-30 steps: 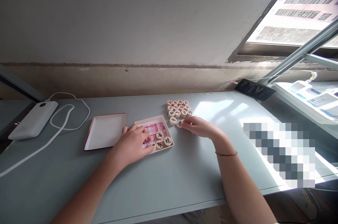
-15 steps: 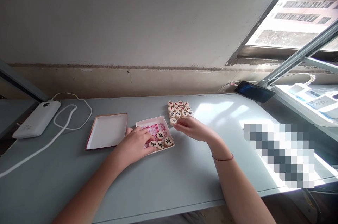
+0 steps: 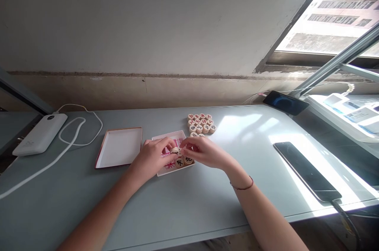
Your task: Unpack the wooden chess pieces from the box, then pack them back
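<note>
Left hand (image 3: pixel 152 156): pinches a disc (image 3: pixel 174 151) over the box (image 3: pixel 169 165)
Right hand (image 3: pixel 204 152): beside that disc, grip unclear, hiding box's edge
Stacked discs (image 3: pixel 199 128): box's 1 o'clock
Lid (image 3: pixel 121 147): 9 o'clock
Nearer phone (image 3: pixel 308 172): 3 o'clock

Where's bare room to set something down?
On the grey desk: the front, between left forearm and right forearm; and the sunlit stretch between the round wooden lettered pieces and the flat-lying black rectangular phone. Crowded: the shallow white cardboard box, with left hand and right hand over more pieces.
</note>
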A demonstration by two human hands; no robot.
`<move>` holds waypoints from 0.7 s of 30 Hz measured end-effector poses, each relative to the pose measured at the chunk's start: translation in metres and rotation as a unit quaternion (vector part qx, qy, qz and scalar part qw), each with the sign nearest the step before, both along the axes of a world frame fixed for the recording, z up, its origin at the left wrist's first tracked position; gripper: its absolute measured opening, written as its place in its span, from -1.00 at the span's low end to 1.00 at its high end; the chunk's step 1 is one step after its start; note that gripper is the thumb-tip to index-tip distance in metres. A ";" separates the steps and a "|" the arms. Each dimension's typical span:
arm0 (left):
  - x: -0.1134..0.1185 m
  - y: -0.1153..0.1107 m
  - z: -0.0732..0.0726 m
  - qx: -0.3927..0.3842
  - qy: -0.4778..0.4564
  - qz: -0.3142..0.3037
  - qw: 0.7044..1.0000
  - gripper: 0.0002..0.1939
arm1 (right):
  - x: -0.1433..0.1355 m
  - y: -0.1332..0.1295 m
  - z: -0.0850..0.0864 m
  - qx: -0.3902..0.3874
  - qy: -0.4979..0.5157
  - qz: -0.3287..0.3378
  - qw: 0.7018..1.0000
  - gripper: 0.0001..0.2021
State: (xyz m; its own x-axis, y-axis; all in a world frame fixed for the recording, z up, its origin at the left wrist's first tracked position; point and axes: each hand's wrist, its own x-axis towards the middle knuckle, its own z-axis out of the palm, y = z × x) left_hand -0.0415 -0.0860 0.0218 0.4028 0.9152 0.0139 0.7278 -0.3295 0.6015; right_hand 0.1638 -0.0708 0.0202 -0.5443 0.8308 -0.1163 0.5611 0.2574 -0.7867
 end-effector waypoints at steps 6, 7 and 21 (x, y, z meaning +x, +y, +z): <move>0.009 -0.003 -0.005 0.023 -0.091 0.019 0.995 -0.84 | -0.006 -0.004 0.005 -0.024 0.027 0.005 0.999 -0.74; 0.010 -0.004 -0.006 0.020 -0.097 0.016 0.995 -0.84 | -0.005 -0.003 0.006 -0.024 0.026 0.009 0.999 -0.74; 0.005 -0.002 -0.027 0.070 0.031 -0.071 0.995 -0.64 | 0.072 0.028 -0.017 -0.103 -0.090 -0.129 0.982 -0.61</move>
State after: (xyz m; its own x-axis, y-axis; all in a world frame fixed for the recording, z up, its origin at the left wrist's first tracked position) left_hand -0.0360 -0.0881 -0.0055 0.5323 0.8396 0.1083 0.7015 -0.5090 0.4988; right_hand 0.2360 -0.0427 0.0034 -0.2738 0.8872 -0.3715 0.7216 -0.0658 -0.6891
